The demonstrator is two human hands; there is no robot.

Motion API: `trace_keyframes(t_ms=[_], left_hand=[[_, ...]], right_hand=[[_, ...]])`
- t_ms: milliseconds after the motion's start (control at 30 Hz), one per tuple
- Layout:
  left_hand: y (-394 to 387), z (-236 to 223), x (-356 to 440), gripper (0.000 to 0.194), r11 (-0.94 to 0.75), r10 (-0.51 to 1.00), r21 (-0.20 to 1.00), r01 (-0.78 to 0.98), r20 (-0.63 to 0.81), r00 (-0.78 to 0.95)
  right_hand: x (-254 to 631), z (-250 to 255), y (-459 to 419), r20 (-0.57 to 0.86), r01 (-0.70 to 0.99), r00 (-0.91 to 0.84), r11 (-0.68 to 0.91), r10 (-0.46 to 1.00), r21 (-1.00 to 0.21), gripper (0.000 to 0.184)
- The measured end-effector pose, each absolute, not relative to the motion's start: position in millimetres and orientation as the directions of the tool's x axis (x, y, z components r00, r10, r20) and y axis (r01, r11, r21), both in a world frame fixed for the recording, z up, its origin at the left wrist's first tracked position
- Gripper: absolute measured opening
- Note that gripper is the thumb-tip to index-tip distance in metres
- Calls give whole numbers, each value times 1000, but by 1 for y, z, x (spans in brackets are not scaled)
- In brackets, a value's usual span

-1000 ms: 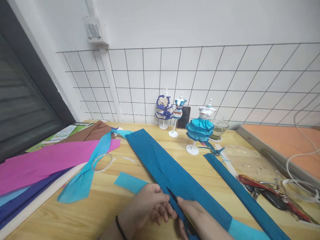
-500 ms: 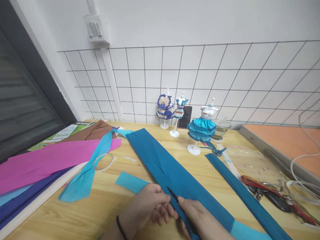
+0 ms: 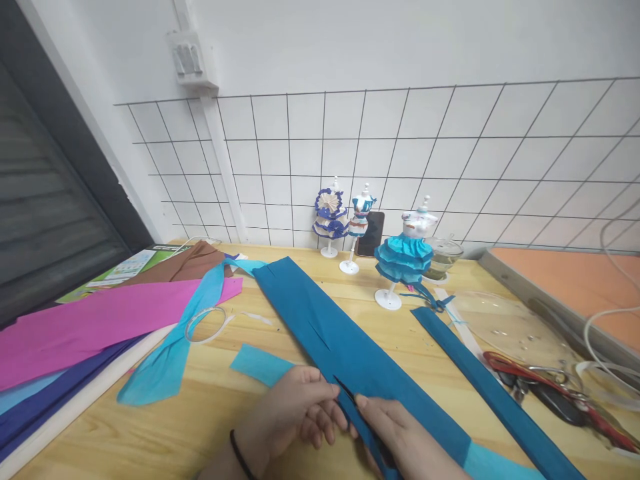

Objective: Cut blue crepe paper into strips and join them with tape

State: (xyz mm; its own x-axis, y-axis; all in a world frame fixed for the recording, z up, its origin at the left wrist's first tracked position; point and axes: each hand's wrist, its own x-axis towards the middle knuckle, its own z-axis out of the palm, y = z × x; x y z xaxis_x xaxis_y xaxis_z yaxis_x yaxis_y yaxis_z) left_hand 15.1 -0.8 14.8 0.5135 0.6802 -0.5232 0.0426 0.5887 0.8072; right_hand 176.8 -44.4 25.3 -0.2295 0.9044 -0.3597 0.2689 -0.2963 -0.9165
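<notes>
A long dark teal crepe paper strip (image 3: 320, 320) lies diagonally on the wooden table (image 3: 165, 433), with a slit running along its middle. My left hand (image 3: 295, 413), a black band at the wrist, is curled with fingertips pinching the strip's left half near the slit. My right hand (image 3: 405, 443) grips black scissors (image 3: 347, 395), whose blades point up the slit into the paper. A light blue paper piece (image 3: 257, 363) lies under the strip just left of my left hand.
Magenta (image 3: 100, 323), purple, brown and light blue paper sheets lie at the left. Three small mannequin stands with paper dresses (image 3: 400, 260) and a phone (image 3: 371, 233) stand at the back. A narrower teal strip (image 3: 490, 393), red-handled scissors and keys (image 3: 550, 393), a clear plate and a glass lie at the right.
Almost nothing differs: both hands stay at the slit, the scissors blades have edged slightly along the strip, and the view has shifted a little.
</notes>
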Motion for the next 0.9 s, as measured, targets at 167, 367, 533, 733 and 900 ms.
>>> trace_keyframes(t_ms=[167, 367, 533, 733, 900], left_hand=[[5, 12, 10, 32, 582, 722, 813, -2, -515, 462], [5, 12, 9, 29, 567, 732, 824, 1, -505, 457], [4, 11, 9, 28, 570, 724, 822, 7, -506, 469], [4, 11, 9, 29, 574, 725, 819, 0, -507, 466], [5, 13, 8, 31, 579, 721, 815, 11, -519, 459]], right_hand=[[176, 32, -45, -396, 244, -215, -344, 892, -907, 60], [174, 19, -43, -458, 266, -188, -403, 869, -875, 58], [170, 17, -38, -500, 250, -218, -448, 838, -859, 57], [167, 18, -36, -415, 247, -175, -368, 893, -896, 56], [166, 16, -33, -460, 306, -213, -388, 862, -869, 53]])
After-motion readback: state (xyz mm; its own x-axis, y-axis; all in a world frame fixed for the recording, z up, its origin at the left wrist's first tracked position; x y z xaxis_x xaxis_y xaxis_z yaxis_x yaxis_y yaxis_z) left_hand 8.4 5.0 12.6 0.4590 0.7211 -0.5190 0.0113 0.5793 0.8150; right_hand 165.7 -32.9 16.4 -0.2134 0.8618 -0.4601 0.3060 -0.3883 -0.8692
